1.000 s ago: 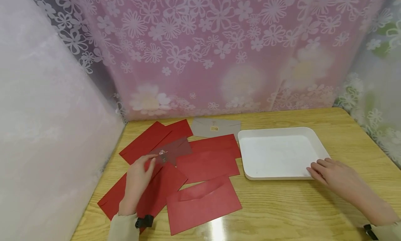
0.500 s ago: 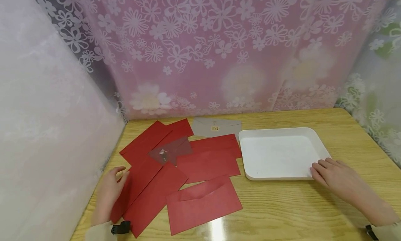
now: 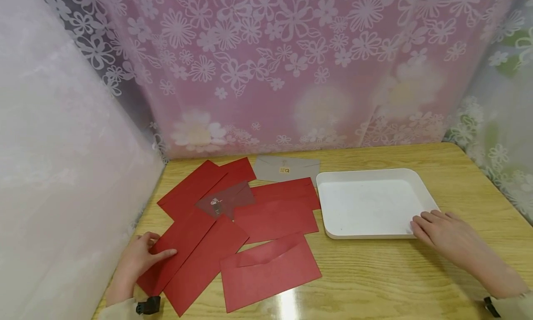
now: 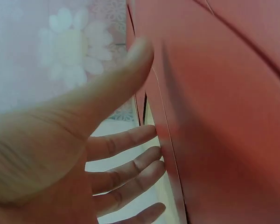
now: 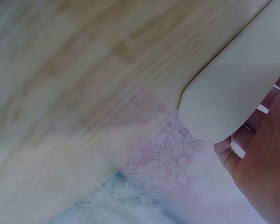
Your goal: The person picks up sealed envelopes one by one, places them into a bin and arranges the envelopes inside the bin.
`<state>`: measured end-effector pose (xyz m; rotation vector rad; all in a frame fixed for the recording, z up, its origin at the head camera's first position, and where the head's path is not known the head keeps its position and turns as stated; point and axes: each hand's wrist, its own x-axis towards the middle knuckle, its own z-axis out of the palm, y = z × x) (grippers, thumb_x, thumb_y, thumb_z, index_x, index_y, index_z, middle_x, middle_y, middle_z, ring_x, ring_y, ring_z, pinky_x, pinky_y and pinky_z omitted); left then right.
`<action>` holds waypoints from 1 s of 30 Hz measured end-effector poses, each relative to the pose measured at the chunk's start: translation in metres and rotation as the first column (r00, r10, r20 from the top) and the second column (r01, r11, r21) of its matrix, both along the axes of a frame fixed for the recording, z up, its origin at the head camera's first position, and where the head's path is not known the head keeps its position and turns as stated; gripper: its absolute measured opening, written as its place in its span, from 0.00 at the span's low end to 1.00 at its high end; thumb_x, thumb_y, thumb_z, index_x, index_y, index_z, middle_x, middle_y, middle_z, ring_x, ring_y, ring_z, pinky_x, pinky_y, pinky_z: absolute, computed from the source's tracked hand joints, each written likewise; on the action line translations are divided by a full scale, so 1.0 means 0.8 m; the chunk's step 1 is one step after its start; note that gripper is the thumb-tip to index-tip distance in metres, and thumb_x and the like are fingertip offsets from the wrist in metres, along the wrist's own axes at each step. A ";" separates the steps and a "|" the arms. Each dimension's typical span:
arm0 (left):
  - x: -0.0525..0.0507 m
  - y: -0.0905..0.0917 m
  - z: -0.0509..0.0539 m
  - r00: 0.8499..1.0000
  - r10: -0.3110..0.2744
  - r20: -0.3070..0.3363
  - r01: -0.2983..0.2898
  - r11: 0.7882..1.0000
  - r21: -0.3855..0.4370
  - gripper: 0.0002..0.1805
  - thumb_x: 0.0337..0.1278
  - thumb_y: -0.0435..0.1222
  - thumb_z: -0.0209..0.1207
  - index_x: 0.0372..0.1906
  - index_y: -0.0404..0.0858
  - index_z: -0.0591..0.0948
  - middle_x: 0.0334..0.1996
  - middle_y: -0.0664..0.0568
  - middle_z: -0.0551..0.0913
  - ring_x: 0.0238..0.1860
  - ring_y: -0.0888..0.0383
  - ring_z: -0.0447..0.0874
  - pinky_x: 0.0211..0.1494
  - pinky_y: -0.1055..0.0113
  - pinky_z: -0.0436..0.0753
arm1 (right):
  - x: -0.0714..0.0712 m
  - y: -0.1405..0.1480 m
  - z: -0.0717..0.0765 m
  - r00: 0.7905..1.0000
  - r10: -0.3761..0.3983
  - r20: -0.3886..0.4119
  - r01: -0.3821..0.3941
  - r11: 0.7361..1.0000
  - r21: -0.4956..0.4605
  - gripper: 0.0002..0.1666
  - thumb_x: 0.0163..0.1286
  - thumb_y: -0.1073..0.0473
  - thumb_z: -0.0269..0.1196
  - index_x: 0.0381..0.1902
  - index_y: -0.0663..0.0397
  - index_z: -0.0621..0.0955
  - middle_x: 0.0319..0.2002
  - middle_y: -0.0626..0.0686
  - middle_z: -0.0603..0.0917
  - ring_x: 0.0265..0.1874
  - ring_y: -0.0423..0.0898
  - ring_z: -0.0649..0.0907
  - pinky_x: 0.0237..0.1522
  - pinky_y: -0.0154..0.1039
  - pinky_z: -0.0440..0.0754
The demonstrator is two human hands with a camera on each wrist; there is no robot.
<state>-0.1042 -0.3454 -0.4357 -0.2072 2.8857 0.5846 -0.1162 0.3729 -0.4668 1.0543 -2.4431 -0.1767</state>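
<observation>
My left hand [image 3: 135, 260] is at the left edge of a red envelope [image 3: 183, 243] lying on the pile. In the left wrist view, the thumb reaches over the envelope's face [image 4: 224, 130], while the nearly straight fingers [image 4: 126, 179] meet its edge. Across the table, my right hand [image 3: 447, 236] grips the front right corner of a white tray [image 3: 366, 232], fingers curled over the rim. The right wrist view shows the tray's outer wall [image 5: 233, 93] with those fingers behind the rim; the thumb is not clear there.
Several more red envelopes [image 3: 272, 273] overlap on the wooden table [image 3: 358, 278], with a dark mauve one [image 3: 233, 197] among them. A grey envelope [image 3: 270, 169] with a gold mark lies at the back. Floral curtains [image 3: 266, 79] enclose the back and sides.
My left hand has moved left and toward me, from above the mauve envelope to the red envelope's left edge. That red envelope has shifted slightly. The right hand and tray stay put.
</observation>
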 end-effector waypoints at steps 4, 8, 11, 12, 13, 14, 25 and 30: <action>0.000 0.002 -0.003 1.000 -0.001 0.014 0.001 1.000 -0.003 0.47 0.43 0.57 0.77 0.52 0.23 0.72 0.44 0.32 0.79 0.44 0.43 0.76 0.45 0.47 0.83 | -0.001 0.001 -0.001 0.999 0.026 -0.029 -0.025 0.999 0.023 0.40 0.85 0.48 0.18 0.39 0.55 0.77 0.35 0.52 0.79 0.33 0.54 0.79 0.31 0.52 0.78; -0.003 0.001 -0.007 1.000 0.006 0.020 -0.006 1.000 -0.016 0.46 0.40 0.56 0.78 0.49 0.23 0.71 0.41 0.35 0.77 0.42 0.44 0.76 0.44 0.49 0.82 | -0.001 0.000 -0.002 0.998 0.041 -0.048 -0.039 0.999 0.035 0.37 0.85 0.50 0.18 0.39 0.54 0.75 0.34 0.52 0.78 0.31 0.54 0.78 0.29 0.52 0.78; -0.004 0.000 -0.008 1.000 0.013 0.013 -0.013 1.000 -0.023 0.46 0.40 0.56 0.78 0.48 0.22 0.72 0.39 0.35 0.76 0.41 0.44 0.75 0.44 0.49 0.82 | -0.001 0.000 -0.002 0.997 0.046 -0.060 -0.044 0.998 0.046 0.35 0.85 0.52 0.19 0.39 0.54 0.74 0.34 0.52 0.77 0.30 0.54 0.77 0.28 0.51 0.77; -0.005 -0.001 -0.007 1.000 0.013 0.000 -0.013 1.000 -0.023 0.45 0.40 0.56 0.78 0.47 0.22 0.72 0.38 0.36 0.76 0.40 0.45 0.75 0.43 0.50 0.81 | -0.001 -0.001 -0.002 0.997 0.047 -0.061 -0.044 0.998 0.047 0.35 0.86 0.52 0.19 0.38 0.54 0.74 0.34 0.52 0.77 0.30 0.53 0.77 0.28 0.51 0.77; -0.005 -0.001 -0.007 1.000 0.015 -0.014 -0.015 1.000 -0.020 0.45 0.41 0.56 0.78 0.47 0.22 0.72 0.37 0.36 0.76 0.39 0.45 0.75 0.42 0.52 0.81 | -0.001 -0.001 -0.001 0.997 0.045 -0.060 -0.042 0.998 0.044 0.35 0.86 0.52 0.19 0.38 0.54 0.74 0.33 0.52 0.77 0.30 0.53 0.77 0.28 0.51 0.77; -0.005 -0.001 -0.005 0.999 0.021 -0.030 -0.021 1.000 -0.011 0.43 0.42 0.55 0.78 0.46 0.23 0.72 0.36 0.37 0.75 0.38 0.46 0.74 0.40 0.53 0.80 | -0.001 -0.001 -0.001 0.998 0.040 -0.057 -0.037 0.999 0.039 0.36 0.86 0.51 0.19 0.37 0.54 0.74 0.33 0.52 0.76 0.30 0.53 0.77 0.27 0.51 0.76; 0.000 -0.001 0.012 0.967 0.015 -0.256 -0.012 1.000 0.015 0.15 0.74 0.43 0.58 0.46 0.33 0.75 0.38 0.36 0.85 0.37 0.43 0.82 0.38 0.52 0.79 | -0.001 -0.005 0.003 0.999 0.013 -0.047 -0.012 1.000 0.015 0.37 0.85 0.48 0.19 0.34 0.51 0.73 0.29 0.48 0.72 0.26 0.50 0.72 0.23 0.42 0.65; -0.001 0.010 0.020 0.914 0.014 -0.406 -0.015 1.000 0.000 0.13 0.77 0.43 0.53 0.47 0.35 0.75 0.34 0.42 0.83 0.32 0.48 0.78 0.34 0.57 0.74 | 0.001 -0.005 0.003 0.999 -0.046 0.010 0.047 0.999 -0.014 0.41 0.84 0.42 0.18 0.33 0.49 0.76 0.30 0.46 0.73 0.28 0.49 0.74 0.25 0.42 0.65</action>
